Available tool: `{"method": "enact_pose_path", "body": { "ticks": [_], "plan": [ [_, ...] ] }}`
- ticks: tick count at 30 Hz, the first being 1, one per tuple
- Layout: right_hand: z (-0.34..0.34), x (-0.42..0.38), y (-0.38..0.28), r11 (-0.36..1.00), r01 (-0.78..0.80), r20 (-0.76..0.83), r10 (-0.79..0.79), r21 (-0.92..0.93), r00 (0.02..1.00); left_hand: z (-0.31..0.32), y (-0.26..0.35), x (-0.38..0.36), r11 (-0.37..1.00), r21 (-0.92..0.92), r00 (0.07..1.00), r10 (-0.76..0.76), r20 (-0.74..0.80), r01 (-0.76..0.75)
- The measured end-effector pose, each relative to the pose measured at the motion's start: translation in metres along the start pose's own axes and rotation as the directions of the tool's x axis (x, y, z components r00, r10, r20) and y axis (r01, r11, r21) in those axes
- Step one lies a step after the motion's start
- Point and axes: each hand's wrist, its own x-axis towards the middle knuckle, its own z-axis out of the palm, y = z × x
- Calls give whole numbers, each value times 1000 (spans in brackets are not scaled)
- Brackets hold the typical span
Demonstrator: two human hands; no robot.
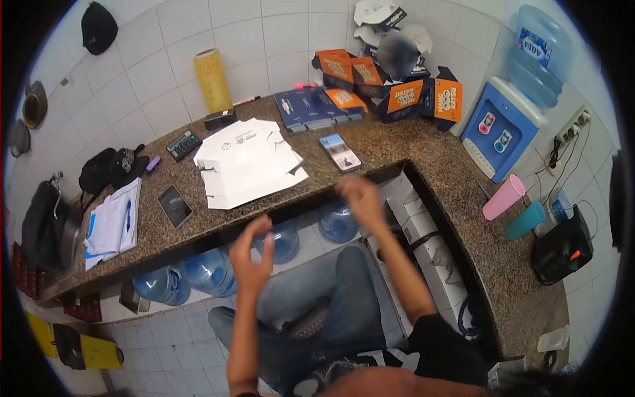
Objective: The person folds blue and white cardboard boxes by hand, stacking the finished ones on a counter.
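Observation:
My left hand (253,259) is raised just in front of the counter's edge, thumb and fingers apart, holding nothing. My right hand (362,202) hovers near the same edge, a little smeared by motion; its fingers look loosely spread and nothing shows in them. Between and beyond the hands, a stack of flat white cardboard box blanks (245,165) lies on the granite counter (383,149). Right of it rests a phone (340,152) with a lit screen, nearest my right hand. Behind are flat dark-blue and orange box blanks (314,109).
Folded orange boxes (403,97) pile up at the back right, near a blue water dispenser (506,129). Pink (504,197) and teal (526,220) cups stand on the right. A dark phone (175,206), calculator (183,145) and notebook (112,225) lie left. Water jugs (208,271) sit below.

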Motion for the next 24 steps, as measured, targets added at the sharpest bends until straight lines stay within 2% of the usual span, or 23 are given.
{"method": "enact_pose_path", "body": {
  "ticks": [1,2,3,4,5,6,7,8,9,11,12,13,14,15,16,17,19,20,21,22,23,24],
  "plan": [
    [31,-47,4,995,-21,176,4,93,984,4,-23,26,992,97,996,70,47,-75],
    [75,-110,40,927,-226,340,117,299,933,8,-38,52,966,208,987,137,87,-153],
    [85,-140,5,922,-375,535,272,92,800,9,-53,76,920,317,971,198,135,-232],
    [100,-178,3,891,-395,666,156,223,729,11,-75,97,851,440,956,219,196,-286],
    [117,-210,6,896,-374,753,73,238,654,9,-92,115,763,539,929,234,286,-358],
    [121,-230,-6,858,-438,814,42,267,579,4,-101,127,758,547,930,232,284,-356],
    [123,-250,-10,852,-440,842,-4,285,539,1,-106,141,798,549,900,-17,436,-251],
    [123,-257,-10,846,-440,864,-47,301,501,0,-114,154,812,566,788,-253,562,-143],
    [120,-255,-6,847,-439,862,-46,301,504,0,-130,162,826,515,781,-161,604,-228],
    [115,-259,4,893,-378,915,-83,244,395,-4,-138,181,877,440,749,-157,643,-194],
    [114,-262,8,891,-383,914,-80,244,397,-6,-138,189,918,367,725,-150,672,-149],
    [114,-261,14,874,-452,890,52,179,452,-10,-138,196,850,398,800,44,599,-345],
    [114,-261,20,846,-520,852,182,118,490,-12,-138,200,792,522,913,107,393,-317],
    [112,-257,19,848,-517,857,178,115,483,-16,-120,203,732,650,979,167,119,-204],
    [109,-251,13,837,-524,777,224,156,588,-26,-88,200,776,626,974,192,-117,-78],
    [106,-241,3,828,-524,679,269,199,683,-32,-75,198,775,617,863,399,-309,-138],
    [100,-218,-30,775,-500,424,332,387,843,-33,-34,163,798,580,832,426,-356,-161],
    [94,-194,-58,769,-503,428,331,394,841,-26,-20,134,819,541,798,452,-400,-193],
    [86,-166,-91,666,-417,246,339,619,908,-10,-15,89,817,537,855,422,-303,-212],
    [78,-149,-115,542,-273,57,381,795,923,7,-2,41,839,487,916,364,-169,-243],
    [71,-142,-128,534,-278,62,385,799,921,27,-5,-5,812,453,887,453,-91,-368],
    [63,-136,-135,668,-193,13,264,718,964,34,17,-42,864,353,928,370,39,-359]
  ]
}}
